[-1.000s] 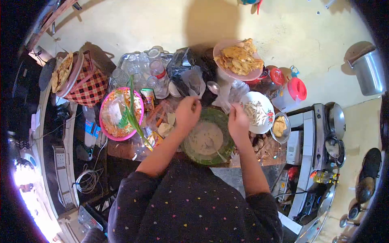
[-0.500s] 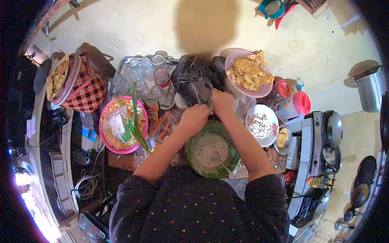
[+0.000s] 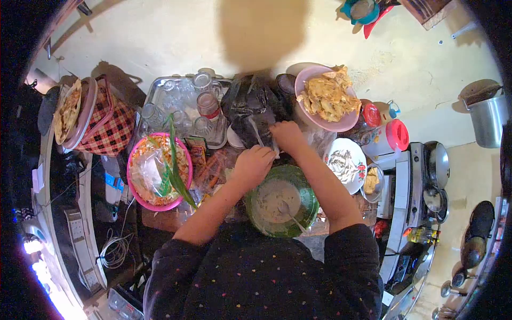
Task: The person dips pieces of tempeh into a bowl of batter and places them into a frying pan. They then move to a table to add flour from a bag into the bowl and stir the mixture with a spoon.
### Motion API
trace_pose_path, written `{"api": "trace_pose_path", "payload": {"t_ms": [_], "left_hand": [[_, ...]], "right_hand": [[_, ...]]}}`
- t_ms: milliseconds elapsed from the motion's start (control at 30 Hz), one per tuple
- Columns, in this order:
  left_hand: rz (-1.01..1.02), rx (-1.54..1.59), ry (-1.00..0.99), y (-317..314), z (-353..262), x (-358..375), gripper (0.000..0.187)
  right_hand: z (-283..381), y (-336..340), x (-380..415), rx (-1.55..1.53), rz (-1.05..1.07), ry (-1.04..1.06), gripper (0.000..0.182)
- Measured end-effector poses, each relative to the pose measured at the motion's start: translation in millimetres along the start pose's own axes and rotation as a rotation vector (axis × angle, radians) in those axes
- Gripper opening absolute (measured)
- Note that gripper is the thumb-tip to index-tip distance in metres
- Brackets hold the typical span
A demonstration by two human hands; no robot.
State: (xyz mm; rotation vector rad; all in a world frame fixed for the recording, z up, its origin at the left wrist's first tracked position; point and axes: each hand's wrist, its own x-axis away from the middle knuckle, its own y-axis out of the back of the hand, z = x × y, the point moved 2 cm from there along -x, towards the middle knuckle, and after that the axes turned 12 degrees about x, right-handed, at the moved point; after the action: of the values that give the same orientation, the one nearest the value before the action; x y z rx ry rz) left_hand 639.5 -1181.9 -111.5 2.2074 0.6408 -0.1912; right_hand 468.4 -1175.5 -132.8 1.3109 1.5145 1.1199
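A crumpled black plastic bag (image 3: pixel 250 104) stands behind a green bowl (image 3: pixel 311 205). My left hand (image 3: pixel 254 164) is closed at the near edge of the bag, just above the bowl's far rim. Slightly higher and to the right, my right hand (image 3: pixel 288 137) is also closed, pinching the bag's edge. Exactly what lies between the fingertips is partly hidden. The bowl holds a pale, wet mixture, with a metal spoon (image 3: pixel 288 212) resting in it.
Left of my arms sit a pink basin (image 3: pixel 129 176) of shredded vegetables and a metal tray (image 3: pixel 152 96) of glasses. To the right are a pink bowl (image 3: pixel 341 126) of flat fried pieces, a white plate (image 3: pixel 358 160) with pale strips, and a stove (image 3: pixel 417 184).
My left hand has moved slightly down, and my right hand slightly left and down. Both stay closed at the bag. The whole view has shifted a little.
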Motion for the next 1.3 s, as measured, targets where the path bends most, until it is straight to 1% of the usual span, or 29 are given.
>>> {"api": "trace_pose_path", "payload": {"t_ms": [100, 200, 300, 400, 500, 633, 700, 800, 900, 1000, 1100, 1200, 1300], "left_hand": [[0.008, 0.016, 0.016, -1, 3, 7, 0.023], [-0.006, 0.053, 0.036, -1, 1, 9, 0.022], [-0.039, 0.071, 0.018, -3, 1, 8, 0.022], [-0.050, 0.065, 0.011, -3, 1, 8, 0.022], [-0.062, 0.057, 0.007, -3, 3, 11, 0.023], [-0.068, -0.011, -0.040, -7, 6, 13, 0.022], [-0.052, 0.008, -0.018, -7, 3, 11, 0.022], [-0.036, 0.012, -0.016, -10, 4, 9, 0.023], [-0.031, 0.007, 0.001, -11, 5, 11, 0.023], [-0.029, -0.003, 0.017, -11, 5, 13, 0.024], [-0.042, 0.007, 0.017, -14, 7, 14, 0.025], [-0.043, 0.010, 0.020, -13, 7, 13, 0.024], [-0.035, 0.010, 0.031, -13, 8, 12, 0.023]], "right_hand": [[-2, 9, 0, 0.021, 0.059, -0.109, 0.011], [-2, 14, -2, 0.116, 0.014, -0.160, 0.011], [-2, 3, -4, 0.118, 0.011, -0.059, 0.011], [0, -4, -4, 0.054, 0.075, -0.004, 0.010], [1, -2, -4, 0.018, 0.224, -0.085, 0.009], [-4, 6, -2, 0.007, 0.119, -0.127, 0.010], [-4, 4, -5, 0.011, 0.040, -0.168, 0.010], [-1, -9, -9, -0.047, 0.118, -0.185, 0.012], [2, -13, -10, -0.138, 0.227, -0.368, 0.014], [1, -10, -9, -0.294, 0.173, -0.493, 0.020], [0, -24, -4, -0.407, 0.014, -0.690, 0.024], [-5, -58, 0, -0.499, 0.100, -0.756, 0.027], [-3, -70, 8, -0.558, 0.069, -0.773, 0.029]]}}
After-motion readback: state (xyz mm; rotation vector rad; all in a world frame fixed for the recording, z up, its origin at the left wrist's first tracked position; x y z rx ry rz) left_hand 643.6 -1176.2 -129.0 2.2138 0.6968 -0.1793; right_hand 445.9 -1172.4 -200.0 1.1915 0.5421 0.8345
